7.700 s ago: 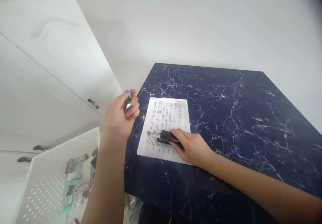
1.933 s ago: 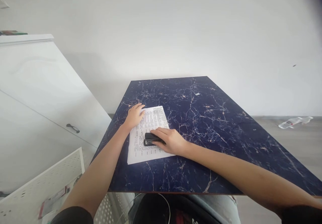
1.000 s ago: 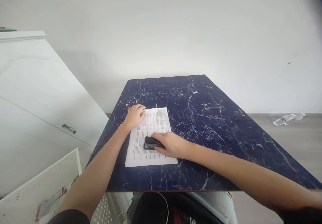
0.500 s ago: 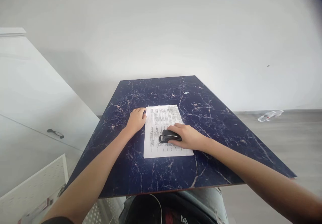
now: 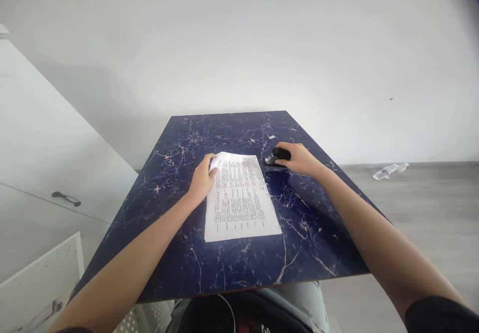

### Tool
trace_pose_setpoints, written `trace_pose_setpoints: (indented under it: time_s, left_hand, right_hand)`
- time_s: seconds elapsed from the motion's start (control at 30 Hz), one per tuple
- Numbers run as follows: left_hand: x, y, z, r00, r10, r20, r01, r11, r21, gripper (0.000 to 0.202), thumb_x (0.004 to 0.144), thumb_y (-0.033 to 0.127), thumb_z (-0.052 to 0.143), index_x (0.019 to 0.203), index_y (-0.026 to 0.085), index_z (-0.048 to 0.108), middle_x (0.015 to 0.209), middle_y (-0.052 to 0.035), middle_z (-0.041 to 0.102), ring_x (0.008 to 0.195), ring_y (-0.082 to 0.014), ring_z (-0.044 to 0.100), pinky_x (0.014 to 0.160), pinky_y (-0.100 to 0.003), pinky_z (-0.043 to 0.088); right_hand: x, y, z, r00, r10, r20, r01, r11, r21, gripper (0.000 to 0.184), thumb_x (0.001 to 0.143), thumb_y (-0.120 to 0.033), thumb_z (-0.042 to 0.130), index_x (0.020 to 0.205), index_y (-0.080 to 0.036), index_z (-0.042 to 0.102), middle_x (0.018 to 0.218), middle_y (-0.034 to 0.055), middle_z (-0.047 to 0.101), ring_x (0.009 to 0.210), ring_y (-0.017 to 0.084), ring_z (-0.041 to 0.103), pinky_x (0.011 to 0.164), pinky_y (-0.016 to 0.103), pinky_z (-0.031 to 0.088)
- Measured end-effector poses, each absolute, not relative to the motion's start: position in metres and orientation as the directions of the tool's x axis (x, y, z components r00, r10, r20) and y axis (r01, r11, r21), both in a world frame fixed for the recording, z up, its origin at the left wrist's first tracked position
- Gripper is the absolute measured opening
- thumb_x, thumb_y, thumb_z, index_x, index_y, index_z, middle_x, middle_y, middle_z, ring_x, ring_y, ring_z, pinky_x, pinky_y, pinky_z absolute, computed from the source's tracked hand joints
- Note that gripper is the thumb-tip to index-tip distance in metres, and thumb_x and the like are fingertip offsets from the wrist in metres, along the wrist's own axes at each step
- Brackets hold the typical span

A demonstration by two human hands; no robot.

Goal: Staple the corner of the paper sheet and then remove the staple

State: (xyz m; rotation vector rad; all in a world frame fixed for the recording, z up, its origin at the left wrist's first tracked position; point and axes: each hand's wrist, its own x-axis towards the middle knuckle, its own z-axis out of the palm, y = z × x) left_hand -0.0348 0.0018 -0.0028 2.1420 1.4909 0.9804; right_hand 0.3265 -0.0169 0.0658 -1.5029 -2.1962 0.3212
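Observation:
A printed sheet of paper (image 5: 239,200) lies on the dark blue marble-patterned table (image 5: 194,263). My left hand (image 5: 202,178) rests at the sheet's top left corner, fingers curled, lifting that corner a little. My right hand (image 5: 299,158) is closed over a black stapler (image 5: 275,157), which sits on the table just beyond the sheet's top right corner.
A white cabinet with dark handles (image 5: 65,198) stands to the left. A white perforated bin (image 5: 41,293) is at the lower left. A plastic bottle (image 5: 389,171) lies on the grey floor at the right. A small white scrap (image 5: 272,137) lies on the far table.
My right hand has carried the stapler off the paper, up and to the right onto the bare table. My left hand now lifts the sheet's top left corner.

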Motion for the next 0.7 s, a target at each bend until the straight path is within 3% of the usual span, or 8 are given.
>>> trace_pose_setpoints:
  time_s: [0.13,0.23,0.3,0.37,0.47,0.7]
  left_hand:
    - [-0.035,-0.002,0.001,0.262,0.878,0.401,0.578,-0.475,0.663,0.044,0.099,0.014,0.047,0.141,0.026,0.048,0.130,-0.0095,0.065,0.112,-0.0231,0.066,0.099,-0.039,0.050]
    - [-0.036,-0.002,0.002,0.250,0.898,0.362,0.566,-0.439,0.698,0.041,0.100,0.015,0.045,0.138,0.025,0.056,0.121,-0.0066,0.071,0.102,-0.0211,0.069,0.097,-0.040,0.052]
    - [-0.037,-0.003,0.004,0.278,0.904,0.325,0.563,-0.428,0.707,0.030,0.099,0.021,0.050,0.124,0.024,0.068,0.115,-0.0058,0.074,0.102,-0.0225,0.070,0.099,-0.043,0.052]
    - [-0.037,-0.004,0.007,0.305,0.901,0.309,0.554,-0.432,0.712,0.023,0.096,0.026,0.060,0.113,0.023,0.075,0.119,-0.0068,0.074,0.113,-0.0261,0.068,0.107,-0.048,0.049]
    - [-0.036,-0.009,0.009,0.286,0.899,0.331,0.506,-0.435,0.745,0.029,0.092,0.026,0.065,0.120,0.025,0.074,0.132,-0.0076,0.070,0.126,-0.0278,0.064,0.115,-0.052,0.044]
    - [-0.029,-0.016,0.007,0.278,0.907,0.317,0.449,-0.414,0.792,0.031,0.092,0.023,0.063,0.122,0.025,0.072,0.132,-0.0077,0.070,0.126,-0.0267,0.064,0.117,-0.055,0.044]
  right_hand:
    - [0.341,-0.017,0.045,-0.277,0.940,0.197,0.869,0.333,-0.365,0.025,0.088,-0.028,0.067,0.113,-0.021,0.067,0.099,0.0081,0.075,0.087,0.028,0.069,0.072,0.038,0.051]
    - [0.342,-0.025,0.041,-0.311,0.938,0.151,0.876,0.345,-0.338,0.029,0.088,-0.026,0.066,0.117,-0.021,0.067,0.104,0.0092,0.076,0.089,0.029,0.070,0.073,0.038,0.051]
    - [0.339,-0.028,0.043,-0.320,0.937,0.137,0.877,0.348,-0.332,0.026,0.090,-0.029,0.065,0.115,-0.021,0.068,0.101,0.0091,0.076,0.087,0.028,0.070,0.071,0.037,0.051]
    - [0.335,-0.030,0.044,-0.309,0.940,0.146,0.874,0.341,-0.345,0.024,0.093,-0.037,0.064,0.112,-0.022,0.069,0.097,0.0085,0.076,0.084,0.028,0.069,0.070,0.038,0.050]
    - [0.327,-0.031,0.043,-0.281,0.944,0.170,0.867,0.326,-0.377,0.030,0.096,-0.046,0.062,0.114,-0.024,0.070,0.100,0.0082,0.076,0.086,0.028,0.070,0.073,0.040,0.052]
    - [0.308,-0.036,0.036,-0.273,0.934,0.230,0.821,0.351,-0.451,0.028,0.093,-0.042,0.067,0.115,-0.026,0.074,0.107,0.0072,0.077,0.096,0.029,0.072,0.082,0.043,0.054]
